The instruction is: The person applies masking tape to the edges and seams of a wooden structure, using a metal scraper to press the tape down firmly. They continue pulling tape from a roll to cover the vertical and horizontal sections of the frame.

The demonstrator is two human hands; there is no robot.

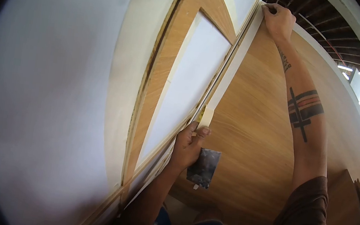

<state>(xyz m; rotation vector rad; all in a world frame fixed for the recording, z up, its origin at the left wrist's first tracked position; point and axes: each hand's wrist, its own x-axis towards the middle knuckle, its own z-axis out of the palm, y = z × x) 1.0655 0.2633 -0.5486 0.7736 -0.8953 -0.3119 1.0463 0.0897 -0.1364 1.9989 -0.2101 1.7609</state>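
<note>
My left hand point(190, 144) is closed around a roll of pale masking tape point(207, 116) at the edge of a wooden panel point(261, 109). From the roll a strip of tape point(238, 65) runs up along the panel's left edge. At the top corner my right hand point(279, 20) pinches or presses the strip's upper end with thumb and fingers together. A dark, smeared rectangular plate point(203, 168) sits just below my left hand; how it is held is unclear.
On the left stands a wooden frame point(159, 83) with white-covered panels point(195, 65). Pale tape borders the wooden panel's curved upper right edge. Brown boards point(343, 209) stand at the lower right. Roof beams show at the top right.
</note>
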